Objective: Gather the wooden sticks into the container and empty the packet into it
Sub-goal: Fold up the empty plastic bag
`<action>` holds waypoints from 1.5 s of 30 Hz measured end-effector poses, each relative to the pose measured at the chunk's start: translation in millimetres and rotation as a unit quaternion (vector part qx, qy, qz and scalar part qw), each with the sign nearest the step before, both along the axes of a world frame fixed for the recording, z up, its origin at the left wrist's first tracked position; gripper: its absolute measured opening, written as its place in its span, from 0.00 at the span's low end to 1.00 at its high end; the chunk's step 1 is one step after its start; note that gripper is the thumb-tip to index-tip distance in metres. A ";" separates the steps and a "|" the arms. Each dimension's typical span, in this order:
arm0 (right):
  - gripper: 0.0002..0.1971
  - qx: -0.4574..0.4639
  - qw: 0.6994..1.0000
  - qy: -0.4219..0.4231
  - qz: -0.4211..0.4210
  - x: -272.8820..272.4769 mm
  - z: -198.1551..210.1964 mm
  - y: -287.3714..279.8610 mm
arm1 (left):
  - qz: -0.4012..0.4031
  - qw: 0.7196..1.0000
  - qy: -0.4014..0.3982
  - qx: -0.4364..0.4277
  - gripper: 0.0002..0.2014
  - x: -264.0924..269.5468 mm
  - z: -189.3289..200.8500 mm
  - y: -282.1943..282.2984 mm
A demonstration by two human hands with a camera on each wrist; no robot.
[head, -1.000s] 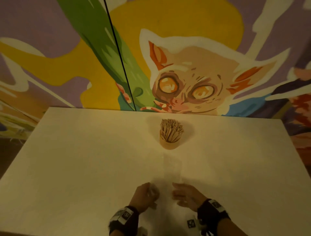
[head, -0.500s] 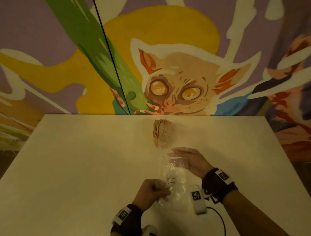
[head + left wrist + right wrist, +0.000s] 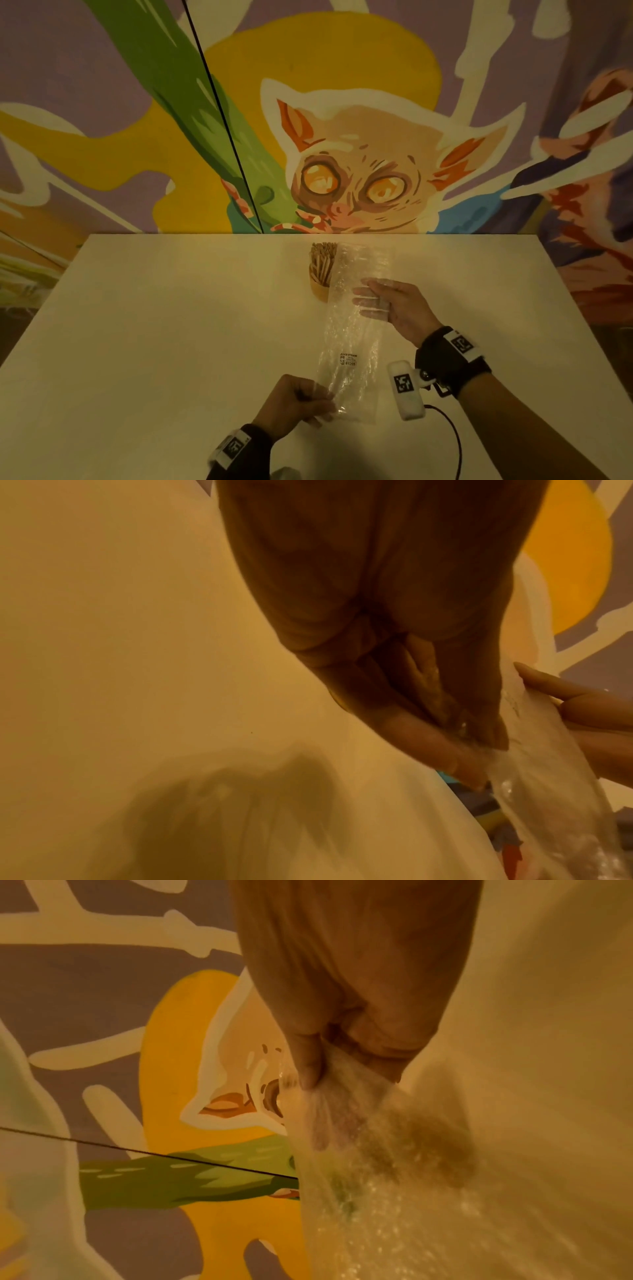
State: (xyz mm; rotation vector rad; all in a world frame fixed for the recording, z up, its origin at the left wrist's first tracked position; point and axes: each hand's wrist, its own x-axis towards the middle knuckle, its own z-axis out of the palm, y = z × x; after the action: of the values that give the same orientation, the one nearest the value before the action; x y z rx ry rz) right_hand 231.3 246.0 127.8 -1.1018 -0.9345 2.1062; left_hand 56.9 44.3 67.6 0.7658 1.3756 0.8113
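A clear crinkled plastic packet (image 3: 352,329) with a small printed label hangs stretched between my hands above the white table (image 3: 171,325). My left hand (image 3: 308,401) pinches its near end with curled fingers, as the left wrist view shows (image 3: 479,756). My right hand (image 3: 376,301) holds the far part, thumb on one side and straight fingers on the other (image 3: 342,1074). I see no sticks inside the packet (image 3: 359,1150). Behind its far end stands a small round wooden container (image 3: 318,291) packed with upright wooden sticks (image 3: 322,260), partly hidden by the plastic.
A painted mural wall (image 3: 342,154) rises right behind the table's far edge. A cable (image 3: 452,442) trails from my right wrist over the near part of the table.
The packet has come up off the table and been drawn out lengthwise toward the container. My right hand slid forward along it while my left kept hold of the near end.
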 end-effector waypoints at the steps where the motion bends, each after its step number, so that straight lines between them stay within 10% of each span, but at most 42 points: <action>1: 0.15 0.003 1.000 -0.001 -0.005 -0.7 0.1 0.9 | 0.005 1.000 0.004 -0.002 0.05 -1.7 0.0 0.3; 8: 0.14 0.018 1.000 -0.015 0.009 -5.8 10.9 -0.1 | -0.100 0.987 0.122 0.007 0.15 -25.9 3.6 7.1; 12: 0.14 0.022 0.998 -0.034 0.043 -14.4 14.9 -9.9 | -0.025 0.993 0.098 0.058 0.32 -34.9 23.9 32.8; 18: 0.12 0.069 0.992 -0.079 0.072 -29.8 15.6 -20.5 | 0.111 0.990 0.002 0.091 0.10 -14.9 49.8 82.2; 25: 0.18 0.188 0.970 -0.132 0.085 -15.6 13.0 -13.4 | 0.230 0.967 -0.024 0.107 0.09 -15.8 47.3 92.7; 35: 0.10 0.216 0.973 -0.080 -0.015 -14.7 10.9 -16.8 | 0.197 0.957 0.012 0.214 0.40 -23.4 69.9 82.4; 45: 0.19 0.222 0.974 -0.036 0.017 -7.3 14.3 -16.5 | 0.164 0.957 0.053 0.233 0.16 -32.3 70.3 80.4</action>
State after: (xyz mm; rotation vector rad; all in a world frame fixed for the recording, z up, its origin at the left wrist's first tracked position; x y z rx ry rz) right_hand 224.0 229.5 142.0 -0.9349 -1.3844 1.7674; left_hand 24.6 124.7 137.9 0.9645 1.4452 1.4051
